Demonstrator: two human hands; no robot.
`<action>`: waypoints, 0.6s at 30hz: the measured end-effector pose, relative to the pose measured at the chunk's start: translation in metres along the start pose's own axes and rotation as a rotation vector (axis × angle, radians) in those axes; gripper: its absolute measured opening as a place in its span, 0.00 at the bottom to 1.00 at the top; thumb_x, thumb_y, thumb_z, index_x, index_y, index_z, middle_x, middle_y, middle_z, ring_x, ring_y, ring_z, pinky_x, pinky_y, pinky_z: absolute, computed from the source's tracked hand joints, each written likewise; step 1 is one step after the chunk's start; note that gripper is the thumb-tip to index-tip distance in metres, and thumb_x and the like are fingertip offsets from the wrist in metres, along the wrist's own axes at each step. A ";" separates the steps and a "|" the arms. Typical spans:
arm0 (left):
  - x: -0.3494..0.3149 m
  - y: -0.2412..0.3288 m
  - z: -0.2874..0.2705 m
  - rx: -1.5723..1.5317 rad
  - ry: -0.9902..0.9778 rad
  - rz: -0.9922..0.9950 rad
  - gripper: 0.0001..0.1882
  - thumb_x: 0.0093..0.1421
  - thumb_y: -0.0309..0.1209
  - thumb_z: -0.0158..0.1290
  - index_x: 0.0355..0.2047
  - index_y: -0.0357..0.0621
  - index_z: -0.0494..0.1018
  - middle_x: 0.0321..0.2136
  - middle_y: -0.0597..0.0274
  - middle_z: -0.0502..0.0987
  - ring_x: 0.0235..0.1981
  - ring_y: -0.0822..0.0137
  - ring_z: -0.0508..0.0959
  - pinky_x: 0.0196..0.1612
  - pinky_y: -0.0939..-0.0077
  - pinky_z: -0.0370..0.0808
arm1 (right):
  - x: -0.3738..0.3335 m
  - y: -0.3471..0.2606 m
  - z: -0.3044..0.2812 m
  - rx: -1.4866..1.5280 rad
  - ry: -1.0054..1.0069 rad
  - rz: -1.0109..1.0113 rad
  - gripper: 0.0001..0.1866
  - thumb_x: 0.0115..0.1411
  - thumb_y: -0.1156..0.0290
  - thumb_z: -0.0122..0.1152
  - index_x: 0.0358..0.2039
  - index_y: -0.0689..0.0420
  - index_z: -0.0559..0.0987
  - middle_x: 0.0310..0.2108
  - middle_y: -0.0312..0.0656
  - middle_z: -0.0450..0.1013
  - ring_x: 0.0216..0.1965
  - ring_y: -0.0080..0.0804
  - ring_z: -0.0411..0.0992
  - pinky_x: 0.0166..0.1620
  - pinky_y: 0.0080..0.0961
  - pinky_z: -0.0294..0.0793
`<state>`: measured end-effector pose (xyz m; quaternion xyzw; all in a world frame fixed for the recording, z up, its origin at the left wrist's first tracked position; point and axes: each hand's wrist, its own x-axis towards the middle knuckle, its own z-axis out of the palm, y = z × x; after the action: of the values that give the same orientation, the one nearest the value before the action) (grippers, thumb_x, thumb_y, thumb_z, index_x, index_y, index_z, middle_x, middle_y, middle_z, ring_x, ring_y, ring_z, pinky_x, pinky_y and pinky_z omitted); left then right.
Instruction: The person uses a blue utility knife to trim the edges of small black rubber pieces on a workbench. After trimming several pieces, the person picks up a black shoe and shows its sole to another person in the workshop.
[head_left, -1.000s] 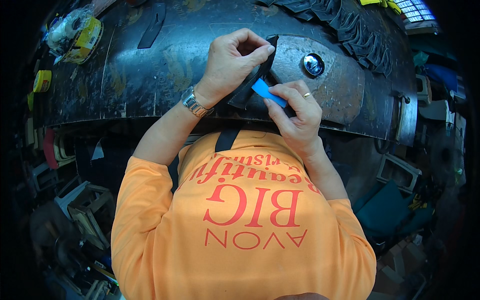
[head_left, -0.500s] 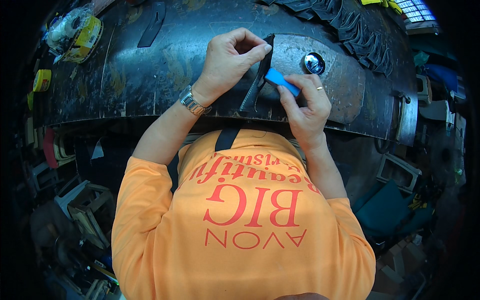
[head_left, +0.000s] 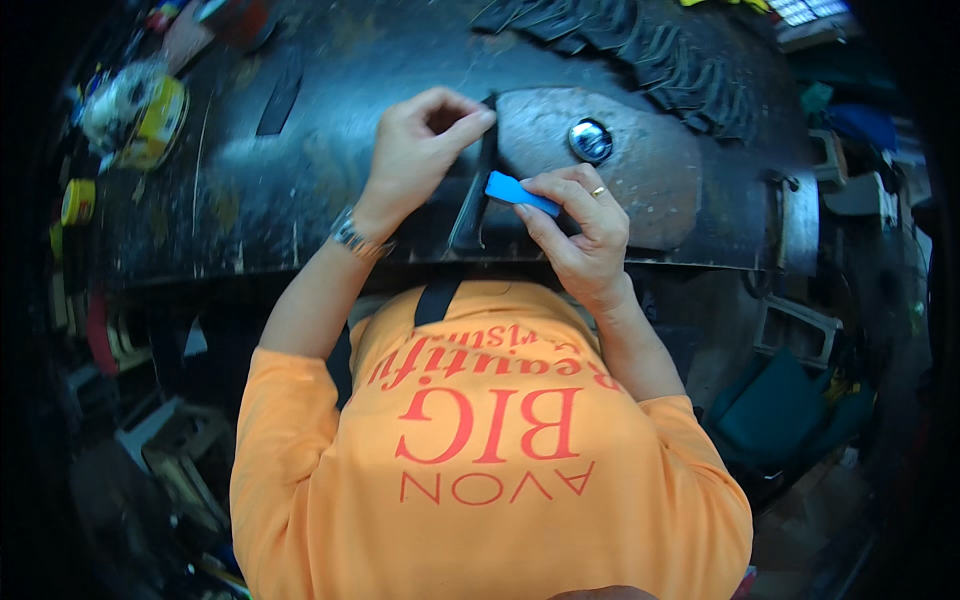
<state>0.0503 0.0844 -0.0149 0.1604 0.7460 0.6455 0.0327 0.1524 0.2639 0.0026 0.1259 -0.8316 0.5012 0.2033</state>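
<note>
My left hand (head_left: 425, 140) is closed in a pinch on the upper end of a narrow black strap (head_left: 470, 215), which looks like leather with a stitched edge. The strap runs down toward the near edge of the workbench. In my right hand (head_left: 590, 235) is a small blue flat-handled tool (head_left: 530, 197), gripped between thumb and fingers. Its dark-edged tip is at the strap's right side; whether it touches is too blurred to tell. A small round tin (head_left: 591, 140) with a shiny inside stands just beyond my right hand.
The dark workbench (head_left: 330, 190) carries a worn board (head_left: 650, 190) under the tin. Many black strap pieces (head_left: 690, 85) lie in a row at the far right. One loose black strip (head_left: 281, 98) lies far left, near a yellow tub (head_left: 160, 120) and a small yellow container (head_left: 78, 202).
The whole view has shifted, so the bench sits lower and further left. The blue tool is slightly further down along the strap. Both hands keep their holds.
</note>
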 end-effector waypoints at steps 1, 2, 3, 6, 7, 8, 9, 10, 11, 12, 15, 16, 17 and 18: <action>0.004 0.002 -0.002 -0.063 -0.012 -0.040 0.08 0.57 0.30 0.61 0.33 0.37 0.79 0.28 0.69 0.79 0.30 0.81 0.74 0.35 0.85 0.71 | 0.002 0.003 -0.007 0.010 0.024 0.038 0.09 0.49 0.80 0.66 0.33 0.61 0.79 0.28 0.41 0.72 0.29 0.31 0.71 0.34 0.25 0.70; 0.008 0.005 -0.004 -0.113 -0.018 -0.084 0.08 0.57 0.30 0.61 0.33 0.37 0.79 0.28 0.68 0.79 0.31 0.80 0.75 0.36 0.85 0.72 | 0.005 0.008 -0.017 -0.015 0.098 0.000 0.09 0.49 0.80 0.66 0.33 0.61 0.79 0.28 0.41 0.72 0.30 0.30 0.71 0.35 0.24 0.70; 0.013 0.009 -0.006 -0.169 -0.034 -0.072 0.08 0.57 0.30 0.61 0.34 0.37 0.79 0.30 0.67 0.79 0.32 0.79 0.75 0.39 0.85 0.72 | 0.009 0.015 -0.028 -0.045 0.156 -0.017 0.09 0.50 0.80 0.66 0.34 0.61 0.79 0.29 0.41 0.72 0.30 0.30 0.71 0.35 0.24 0.70; 0.033 0.021 -0.005 -0.275 -0.065 -0.030 0.09 0.57 0.29 0.60 0.37 0.37 0.79 0.35 0.65 0.79 0.37 0.77 0.76 0.45 0.82 0.72 | 0.013 0.042 -0.052 0.031 0.386 0.056 0.08 0.54 0.79 0.64 0.36 0.61 0.79 0.30 0.36 0.72 0.30 0.23 0.70 0.35 0.19 0.68; 0.042 0.026 -0.002 -0.259 -0.065 0.009 0.10 0.57 0.29 0.61 0.37 0.37 0.79 0.35 0.64 0.79 0.38 0.77 0.76 0.46 0.82 0.72 | 0.011 0.051 -0.056 0.163 0.477 0.171 0.07 0.56 0.78 0.63 0.37 0.61 0.78 0.29 0.35 0.72 0.28 0.21 0.69 0.33 0.17 0.67; 0.051 0.032 0.001 -0.236 -0.056 0.033 0.10 0.57 0.29 0.61 0.38 0.37 0.79 0.36 0.63 0.79 0.39 0.76 0.76 0.47 0.81 0.72 | 0.008 0.059 -0.060 0.314 0.570 0.273 0.07 0.58 0.78 0.62 0.38 0.61 0.78 0.28 0.33 0.71 0.26 0.18 0.67 0.32 0.14 0.66; 0.063 0.038 0.004 -0.200 -0.095 0.012 0.12 0.57 0.31 0.61 0.39 0.38 0.79 0.37 0.62 0.79 0.41 0.75 0.76 0.48 0.81 0.71 | 0.006 0.067 -0.064 0.388 0.622 0.280 0.07 0.58 0.78 0.61 0.38 0.61 0.78 0.28 0.33 0.71 0.25 0.17 0.67 0.31 0.13 0.66; 0.074 0.043 0.009 -0.169 -0.119 0.019 0.13 0.57 0.32 0.61 0.40 0.38 0.79 0.37 0.62 0.79 0.41 0.75 0.76 0.48 0.81 0.71 | 0.003 0.073 -0.067 0.466 0.673 0.288 0.07 0.59 0.78 0.61 0.39 0.61 0.77 0.28 0.32 0.70 0.24 0.16 0.66 0.30 0.12 0.65; 0.087 0.047 0.018 -0.141 -0.141 0.029 0.13 0.57 0.33 0.61 0.40 0.38 0.79 0.37 0.62 0.79 0.42 0.75 0.76 0.48 0.81 0.70 | 0.002 0.078 -0.071 0.542 0.739 0.320 0.08 0.59 0.78 0.61 0.40 0.61 0.77 0.27 0.32 0.70 0.23 0.15 0.65 0.29 0.11 0.64; 0.100 0.051 0.027 -0.144 -0.178 0.084 0.14 0.58 0.34 0.61 0.40 0.38 0.79 0.37 0.63 0.79 0.42 0.74 0.76 0.48 0.81 0.70 | 0.001 0.081 -0.074 0.580 0.737 0.297 0.08 0.59 0.78 0.61 0.40 0.62 0.76 0.27 0.32 0.70 0.23 0.15 0.65 0.28 0.12 0.64; 0.142 0.054 0.062 0.056 -0.259 0.097 0.23 0.56 0.45 0.60 0.46 0.41 0.78 0.45 0.58 0.78 0.50 0.67 0.74 0.55 0.72 0.66 | -0.004 0.084 -0.075 0.653 0.732 0.286 0.09 0.58 0.78 0.62 0.40 0.62 0.76 0.27 0.33 0.70 0.23 0.15 0.65 0.27 0.13 0.64; 0.156 0.053 0.074 0.067 -0.297 0.085 0.24 0.56 0.46 0.60 0.46 0.41 0.78 0.46 0.56 0.78 0.52 0.64 0.73 0.58 0.70 0.64 | -0.005 0.083 -0.074 0.632 0.714 0.298 0.09 0.58 0.78 0.63 0.40 0.62 0.76 0.27 0.33 0.70 0.24 0.15 0.65 0.28 0.13 0.65; 0.167 0.051 0.088 0.114 -0.296 0.073 0.24 0.56 0.46 0.60 0.46 0.41 0.78 0.47 0.54 0.78 0.53 0.63 0.73 0.58 0.68 0.63 | -0.006 0.083 -0.074 0.615 0.693 0.305 0.09 0.58 0.78 0.63 0.40 0.62 0.76 0.28 0.33 0.70 0.24 0.15 0.65 0.28 0.12 0.65; 0.178 0.047 0.101 0.160 -0.295 0.062 0.24 0.56 0.46 0.60 0.46 0.41 0.78 0.47 0.53 0.77 0.53 0.62 0.73 0.59 0.67 0.63 | -0.007 0.082 -0.073 0.598 0.674 0.312 0.09 0.58 0.77 0.63 0.40 0.61 0.76 0.28 0.33 0.70 0.24 0.15 0.65 0.28 0.12 0.65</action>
<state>-0.0826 0.2362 0.0428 0.2784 0.7769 0.5541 0.1090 0.1397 0.3669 -0.0345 -0.1170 -0.5477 0.7560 0.3388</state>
